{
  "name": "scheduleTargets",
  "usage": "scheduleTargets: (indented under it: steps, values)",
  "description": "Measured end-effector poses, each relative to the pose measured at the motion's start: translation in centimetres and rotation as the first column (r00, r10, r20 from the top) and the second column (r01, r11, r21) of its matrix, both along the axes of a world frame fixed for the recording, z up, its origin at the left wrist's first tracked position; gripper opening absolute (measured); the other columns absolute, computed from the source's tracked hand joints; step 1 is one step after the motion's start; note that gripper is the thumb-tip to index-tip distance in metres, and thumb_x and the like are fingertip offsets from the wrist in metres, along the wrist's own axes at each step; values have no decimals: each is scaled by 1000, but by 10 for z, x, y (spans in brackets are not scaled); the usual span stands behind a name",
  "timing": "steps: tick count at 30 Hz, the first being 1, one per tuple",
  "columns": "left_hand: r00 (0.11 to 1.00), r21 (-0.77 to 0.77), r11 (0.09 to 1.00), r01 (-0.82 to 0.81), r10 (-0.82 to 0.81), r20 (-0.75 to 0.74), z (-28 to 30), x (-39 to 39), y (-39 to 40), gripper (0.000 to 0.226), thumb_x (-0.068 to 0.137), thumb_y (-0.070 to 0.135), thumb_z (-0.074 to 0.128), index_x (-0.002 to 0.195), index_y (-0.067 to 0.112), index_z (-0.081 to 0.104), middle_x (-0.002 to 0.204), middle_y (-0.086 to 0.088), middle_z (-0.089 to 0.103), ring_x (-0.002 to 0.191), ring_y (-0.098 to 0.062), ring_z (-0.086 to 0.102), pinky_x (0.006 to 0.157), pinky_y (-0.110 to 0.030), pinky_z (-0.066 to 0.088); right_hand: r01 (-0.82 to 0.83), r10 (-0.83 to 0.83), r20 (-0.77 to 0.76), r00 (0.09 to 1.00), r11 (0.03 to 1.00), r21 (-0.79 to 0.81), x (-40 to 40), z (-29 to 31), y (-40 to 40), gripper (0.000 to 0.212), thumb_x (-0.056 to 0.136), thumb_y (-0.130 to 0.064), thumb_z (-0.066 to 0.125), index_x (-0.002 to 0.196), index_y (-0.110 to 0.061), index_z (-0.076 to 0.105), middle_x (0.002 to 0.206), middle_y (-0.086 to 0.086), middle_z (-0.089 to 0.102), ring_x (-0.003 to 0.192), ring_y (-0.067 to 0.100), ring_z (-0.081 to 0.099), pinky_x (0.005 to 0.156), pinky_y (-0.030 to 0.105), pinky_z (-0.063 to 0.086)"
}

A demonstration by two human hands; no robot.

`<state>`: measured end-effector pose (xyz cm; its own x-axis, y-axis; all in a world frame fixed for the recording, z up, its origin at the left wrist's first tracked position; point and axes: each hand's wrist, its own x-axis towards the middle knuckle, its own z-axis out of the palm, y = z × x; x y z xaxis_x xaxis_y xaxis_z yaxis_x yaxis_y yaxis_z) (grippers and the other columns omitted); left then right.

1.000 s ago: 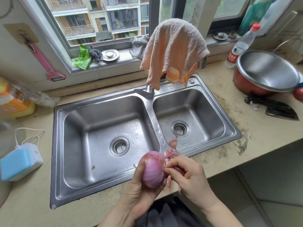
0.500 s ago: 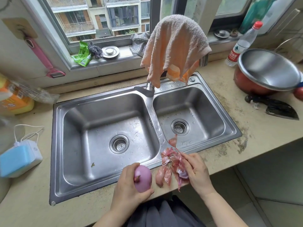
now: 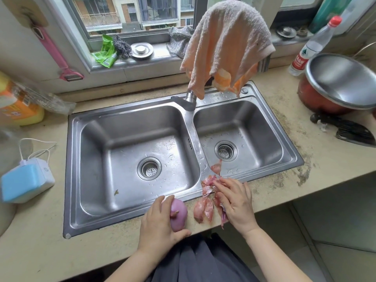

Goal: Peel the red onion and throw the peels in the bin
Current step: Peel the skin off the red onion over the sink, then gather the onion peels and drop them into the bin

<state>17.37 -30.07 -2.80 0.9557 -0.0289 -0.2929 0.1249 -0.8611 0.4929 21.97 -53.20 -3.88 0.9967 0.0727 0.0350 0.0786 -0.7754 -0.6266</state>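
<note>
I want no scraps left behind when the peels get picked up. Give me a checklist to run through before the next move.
1. Onion peeled: ok. The red onion shows smooth purple flesh.
2. Onion secured: ok. The left hand holds it at the counter's front edge.
3. Peels gathered: not ok. The right hand rests on the peels, but several lie loose beside it.
4. Stray peel: not ok. One piece sits apart on the sink rim by the right basin.
5. Bin within reach: cannot tell. No bin is in view.
</note>
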Motion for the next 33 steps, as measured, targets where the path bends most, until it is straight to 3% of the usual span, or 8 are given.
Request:
scheduleTargets:
  steps: [9,13,17,21,24,26,30,33]
  values:
    - [992,42,992,120,-118,-49,5,5,5,111,52,77,62,146,31,26,156,3,23,136,-21,36,110,-36,29,154,-157,31,987,984,87,-6,7,-16,66,92,-62,26,118,-17,66,125,6,62,119,27,51,103,53,37]
    - [982,81,981,176,-180,53,20,8,1,112,51,78,61,146,29,29,157,-5,24,140,-25,31,116,-51,9,266,-270,-4,963,946,187,-14,9,-25,66,90,-63,30,122,-15,63,129,5,58,122,22,47,105,46,37]
    - [898,1,968,249,-232,373,40,21,-27,96,60,68,65,140,21,42,147,-17,40,135,-30,36,110,-54,22,314,-314,-39,949,921,231,-10,11,-36,51,92,-45,37,123,-12,62,129,-2,54,123,14,43,106,32,32]
    - [924,-211,922,325,-262,278,48,25,-78,89,70,59,65,146,27,33,159,-5,12,146,-26,21,115,-41,29,286,-274,-81,958,917,280,11,12,-54,33,98,-24,45,122,-12,62,130,-1,54,126,15,44,107,28,29]
    - [965,-144,962,233,-210,159,32,29,-110,92,71,66,56,148,38,13,152,12,-19,149,-17,-4,121,-37,14,205,-174,-126,977,928,310,36,10,-70,40,93,-31,41,121,-13,62,130,-1,55,125,11,44,105,19,29]
    - [991,-55,992,110,-105,80,20,28,-125,100,67,74,51,147,45,-1,149,14,-23,147,-15,-13,120,-35,5,124,-74,-165,983,941,315,51,5,-84,40,92,-34,41,120,-15,63,127,-4,55,123,9,45,105,21,30]
    - [988,98,985,-143,148,-43,-5,17,-159,116,48,90,41,132,54,-30,151,1,-38,137,-20,-41,114,-55,-12,-65,128,-193,973,951,303,76,-9,-107,29,97,-27,48,117,-16,65,124,-4,57,122,11,47,105,20,31]
    - [942,160,939,-304,321,-96,-22,19,-185,120,42,93,36,131,53,-35,150,-10,-41,137,-31,-39,103,-61,-26,-149,237,-256,937,935,320,89,-15,-112,27,96,-16,50,119,-16,64,127,-1,56,126,13,46,111,31,32]
